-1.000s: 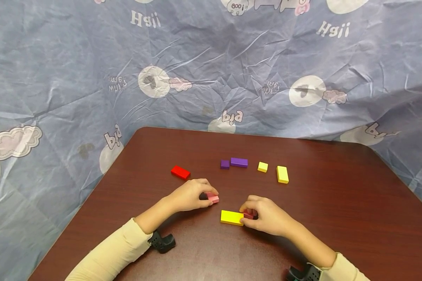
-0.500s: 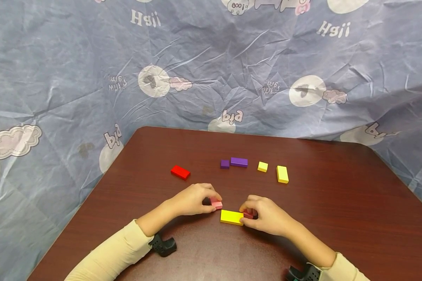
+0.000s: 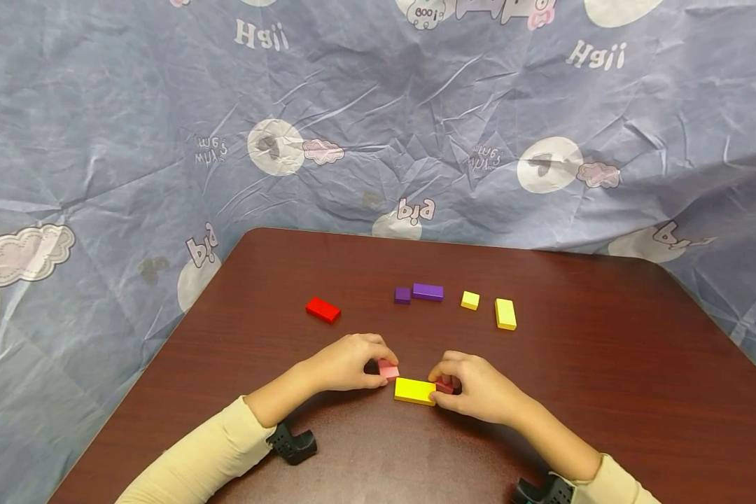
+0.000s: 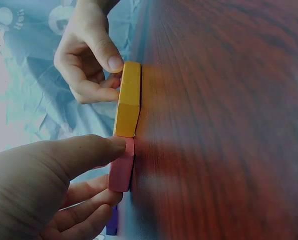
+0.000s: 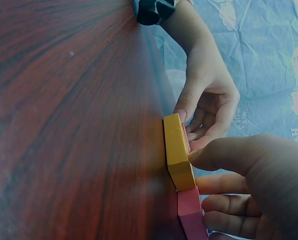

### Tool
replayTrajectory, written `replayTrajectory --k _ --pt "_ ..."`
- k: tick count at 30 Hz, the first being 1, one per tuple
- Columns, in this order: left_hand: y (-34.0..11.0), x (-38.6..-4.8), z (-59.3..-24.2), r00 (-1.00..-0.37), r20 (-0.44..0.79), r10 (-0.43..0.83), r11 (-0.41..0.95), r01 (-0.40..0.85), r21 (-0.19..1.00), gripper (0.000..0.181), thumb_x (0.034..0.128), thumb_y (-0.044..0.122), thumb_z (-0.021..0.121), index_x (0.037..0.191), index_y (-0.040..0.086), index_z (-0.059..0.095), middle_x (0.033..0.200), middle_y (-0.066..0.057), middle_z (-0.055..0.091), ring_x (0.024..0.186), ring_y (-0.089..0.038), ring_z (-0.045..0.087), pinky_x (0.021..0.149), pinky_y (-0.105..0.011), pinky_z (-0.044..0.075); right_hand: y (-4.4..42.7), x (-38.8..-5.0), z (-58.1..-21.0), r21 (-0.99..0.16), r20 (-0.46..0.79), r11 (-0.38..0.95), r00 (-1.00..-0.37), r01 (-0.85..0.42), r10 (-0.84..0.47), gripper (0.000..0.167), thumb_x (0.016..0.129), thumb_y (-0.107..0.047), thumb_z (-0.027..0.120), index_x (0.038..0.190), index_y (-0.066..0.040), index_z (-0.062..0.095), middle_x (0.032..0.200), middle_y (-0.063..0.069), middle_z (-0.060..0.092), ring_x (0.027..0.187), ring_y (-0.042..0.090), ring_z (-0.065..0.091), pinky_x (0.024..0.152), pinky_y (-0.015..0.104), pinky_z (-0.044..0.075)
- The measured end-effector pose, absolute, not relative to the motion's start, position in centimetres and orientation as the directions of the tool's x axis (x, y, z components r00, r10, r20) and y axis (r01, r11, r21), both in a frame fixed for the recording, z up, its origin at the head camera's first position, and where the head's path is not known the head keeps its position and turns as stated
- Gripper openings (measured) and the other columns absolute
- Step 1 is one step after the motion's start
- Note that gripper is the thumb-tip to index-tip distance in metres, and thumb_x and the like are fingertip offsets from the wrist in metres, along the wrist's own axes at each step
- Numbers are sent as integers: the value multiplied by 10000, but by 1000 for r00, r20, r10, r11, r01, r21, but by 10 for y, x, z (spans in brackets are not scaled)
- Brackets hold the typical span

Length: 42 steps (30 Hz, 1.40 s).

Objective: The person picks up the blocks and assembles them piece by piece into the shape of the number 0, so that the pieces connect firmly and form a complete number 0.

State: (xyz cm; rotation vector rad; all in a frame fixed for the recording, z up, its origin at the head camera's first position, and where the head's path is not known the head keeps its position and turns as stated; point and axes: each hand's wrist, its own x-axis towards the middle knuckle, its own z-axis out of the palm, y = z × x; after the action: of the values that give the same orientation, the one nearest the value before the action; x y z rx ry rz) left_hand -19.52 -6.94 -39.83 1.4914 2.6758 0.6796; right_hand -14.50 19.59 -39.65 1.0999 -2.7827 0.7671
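Observation:
A yellow block (image 3: 415, 391) lies on the table between the two hands. My left hand (image 3: 350, 362) pinches a pink block (image 3: 388, 370) between thumb and fingers, beside the yellow block's left end; in the left wrist view this pink block (image 4: 121, 167) meets the yellow block (image 4: 129, 97). My right hand (image 3: 479, 389) holds a darker pink block (image 3: 444, 386) at the yellow block's right end, largely covered by the fingers. Seen from the right wrist, that pink block (image 5: 191, 212) stands close against the yellow one (image 5: 176, 150).
Farther back on the brown table (image 3: 579, 336) lie a red block (image 3: 323, 310), a small purple block (image 3: 402, 295), a longer purple block (image 3: 428, 292), a small yellow block (image 3: 470, 300) and a pale yellow block (image 3: 506, 314). A patterned blue cloth (image 3: 378, 105) hangs behind.
My left hand has moved a little right and toward the front with its pink block, which is now close beside the yellow block. My right hand has stayed in place.

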Motion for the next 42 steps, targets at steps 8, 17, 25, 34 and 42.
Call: replayTrajectory --k 8,17,25,34,42 --pt "-68 -191 -396 -546 219 809 457 817 351 187 897 235 697 1059 145 728 996 45 641 889 -98 586 823 -235 481 196 -145 -397 -434 219 628 -752 -646 -622 126 807 -207 788 899 -168 712 775 -121 505 678 42 479 594 200 431" --pt "-62 -181 -392 -491 269 829 427 865 264 230 879 254 727 1071 128 729 1038 34 642 966 -127 585 863 -223 478 196 -145 -397 -431 231 620 -744 -656 -627 118 809 -202 790 891 -182 708 777 -122 508 669 45 482 580 194 432" --pt "-58 -175 -393 -444 243 863 393 890 231 276 854 312 763 1072 145 738 1016 60 657 946 -83 574 848 -171 454 196 -144 -396 -438 218 623 -749 -648 -626 124 811 -203 789 902 -173 710 784 -120 509 674 49 483 587 200 439" --pt "-57 -174 -394 -428 233 873 390 900 192 218 863 265 755 1043 143 747 999 57 661 905 -74 573 822 -168 451 196 -143 -395 -440 204 632 -756 -638 -622 123 812 -195 784 903 -155 711 778 -117 502 670 49 481 586 201 436" --pt "-56 -174 -393 -424 239 874 387 903 186 202 864 250 752 1034 142 748 996 55 660 906 -75 574 822 -167 452 196 -143 -393 -436 203 633 -756 -639 -623 121 814 -200 785 902 -166 709 783 -118 506 672 53 484 586 202 436"
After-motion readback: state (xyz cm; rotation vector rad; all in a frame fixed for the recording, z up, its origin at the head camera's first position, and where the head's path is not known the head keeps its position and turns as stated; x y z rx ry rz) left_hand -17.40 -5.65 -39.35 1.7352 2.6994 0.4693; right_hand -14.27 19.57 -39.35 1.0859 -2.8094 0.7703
